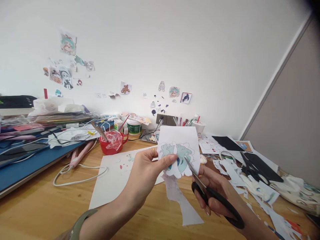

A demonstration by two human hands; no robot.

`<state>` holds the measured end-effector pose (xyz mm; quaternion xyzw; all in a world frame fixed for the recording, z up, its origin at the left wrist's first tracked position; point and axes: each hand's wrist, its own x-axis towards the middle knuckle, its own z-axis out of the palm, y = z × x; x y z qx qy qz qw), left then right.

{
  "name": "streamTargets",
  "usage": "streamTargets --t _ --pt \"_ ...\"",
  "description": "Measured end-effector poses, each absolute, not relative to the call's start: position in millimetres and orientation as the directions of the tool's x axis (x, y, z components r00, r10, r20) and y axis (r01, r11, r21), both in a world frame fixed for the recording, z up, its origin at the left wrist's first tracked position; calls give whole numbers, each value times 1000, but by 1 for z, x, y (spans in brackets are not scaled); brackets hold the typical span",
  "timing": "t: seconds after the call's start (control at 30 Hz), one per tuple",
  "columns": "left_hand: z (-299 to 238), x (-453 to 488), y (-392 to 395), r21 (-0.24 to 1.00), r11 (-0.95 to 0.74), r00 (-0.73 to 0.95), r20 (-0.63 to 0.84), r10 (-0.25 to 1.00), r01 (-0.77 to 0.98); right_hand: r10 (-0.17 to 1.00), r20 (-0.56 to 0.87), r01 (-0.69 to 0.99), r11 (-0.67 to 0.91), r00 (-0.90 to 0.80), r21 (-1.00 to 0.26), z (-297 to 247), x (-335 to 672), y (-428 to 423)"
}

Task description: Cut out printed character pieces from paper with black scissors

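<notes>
My left hand [147, 166] pinches a sheet of white paper [178, 135] by its left side, thumb on top. The sheet carries a teal drawing [184, 152] with a thin scalloped outline, and its lower edge is cut wavy. In my right hand [220, 190] are black-handled scissors [216, 198], fingers through the loops. Their blade tips lie over the right part of the drawing; how far apart the blades are is hard to make out. A partly cut paper strip [183, 205] hangs below the sheet, above the wooden table.
A red mug [111, 146] with crumpled plastic stands left of a white sheet [106, 181]. Cables and a pink tool [81, 154] lie farther left. To the right are paper scraps [233, 171] and a second pair of scissors [250, 168]. Cutouts [125, 88] are stuck on the wall.
</notes>
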<state>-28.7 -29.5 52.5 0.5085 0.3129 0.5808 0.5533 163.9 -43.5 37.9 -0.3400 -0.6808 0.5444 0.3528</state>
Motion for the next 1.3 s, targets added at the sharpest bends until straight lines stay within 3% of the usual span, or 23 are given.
streamTargets --t 0.57,1.03,1.3 --pt "60 -37 -22 963 -214 202 245 948 -165 845 92 130 187 -527 -974 33 168 -43" --pt "52 -31 -25 941 -179 142 227 963 -286 861 81 109 156 -502 -982 34 166 -42" --pt "55 -32 -26 952 -168 170 216 962 -255 840 101 120 193 -533 -974 36 165 -42"
